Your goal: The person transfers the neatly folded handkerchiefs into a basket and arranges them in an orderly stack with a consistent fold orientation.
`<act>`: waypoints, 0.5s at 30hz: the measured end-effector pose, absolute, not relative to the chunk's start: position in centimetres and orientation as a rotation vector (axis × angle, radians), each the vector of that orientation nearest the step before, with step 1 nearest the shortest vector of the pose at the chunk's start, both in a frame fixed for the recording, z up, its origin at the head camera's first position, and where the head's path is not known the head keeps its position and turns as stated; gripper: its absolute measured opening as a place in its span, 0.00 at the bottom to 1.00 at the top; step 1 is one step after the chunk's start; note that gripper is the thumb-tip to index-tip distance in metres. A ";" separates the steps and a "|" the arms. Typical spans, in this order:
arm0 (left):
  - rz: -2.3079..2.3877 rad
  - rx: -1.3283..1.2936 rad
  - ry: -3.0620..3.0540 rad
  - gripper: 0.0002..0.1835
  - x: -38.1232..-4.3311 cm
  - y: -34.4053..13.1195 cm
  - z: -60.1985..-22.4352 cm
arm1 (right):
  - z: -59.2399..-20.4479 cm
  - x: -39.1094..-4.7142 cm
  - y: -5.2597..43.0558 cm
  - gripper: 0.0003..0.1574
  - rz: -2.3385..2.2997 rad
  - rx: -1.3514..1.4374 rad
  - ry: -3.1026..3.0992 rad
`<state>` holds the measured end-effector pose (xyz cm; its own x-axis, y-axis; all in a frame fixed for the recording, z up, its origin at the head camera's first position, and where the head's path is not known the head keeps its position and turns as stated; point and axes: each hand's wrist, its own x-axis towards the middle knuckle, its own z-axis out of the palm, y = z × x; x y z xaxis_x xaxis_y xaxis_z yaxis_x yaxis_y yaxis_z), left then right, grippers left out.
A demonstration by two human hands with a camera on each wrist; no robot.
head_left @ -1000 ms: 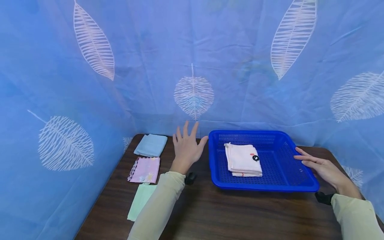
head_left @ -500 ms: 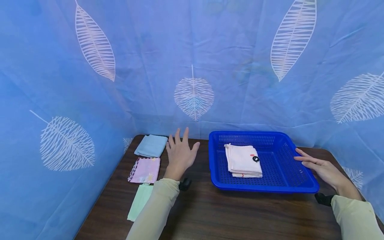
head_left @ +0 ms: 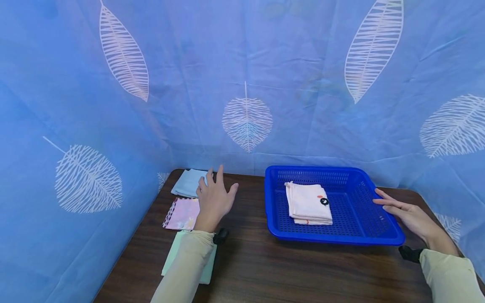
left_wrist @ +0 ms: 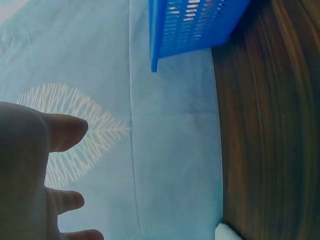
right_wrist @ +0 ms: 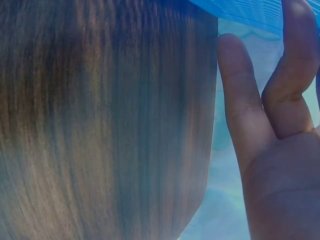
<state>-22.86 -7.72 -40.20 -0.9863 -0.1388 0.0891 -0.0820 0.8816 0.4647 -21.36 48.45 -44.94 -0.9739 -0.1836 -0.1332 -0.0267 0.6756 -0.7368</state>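
Observation:
My left hand [head_left: 215, 202] is above the table with its fingers spread and nothing in them. In the head view it overlaps the edges of a folded light blue cloth [head_left: 185, 184] and a pink cloth [head_left: 182, 213] with a checked border. A pale green cloth [head_left: 206, 271] lies partly hidden under my left forearm. On the right, a blue plastic basket [head_left: 337, 240] holds a folded pale pink towel [head_left: 307, 202] with a small black motif. My right hand [head_left: 414, 219] touches the basket's right rim with extended fingers; the right wrist view shows its fingers [right_wrist: 240, 90] near the basket's underside.
The dark wood table [head_left: 288, 273] ends at the back against a blue curtain [head_left: 197, 105] printed with white leaves. Black bands [head_left: 221, 236] are on both wrists. In the left wrist view, the basket's corner [left_wrist: 187, 30] stands beyond my hand.
My left hand has moved left, away from the basket and over toward the light blue and pink cloths. The right hand stays at the basket's rim.

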 end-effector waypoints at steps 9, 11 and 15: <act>-0.668 0.202 -2.962 0.43 -22.1 -10.0 -39.8 | -44.7 -21.3 48.5 0.35 -1.152 -0.172 2.705; -0.670 0.227 -2.965 0.43 -21.9 -10.6 -39.8 | -44.8 -21.3 48.5 0.35 -1.108 -0.174 2.728; -0.674 0.274 -2.982 0.44 -21.2 -11.8 -40.1 | -44.7 -21.4 48.5 0.34 -1.111 -0.189 2.731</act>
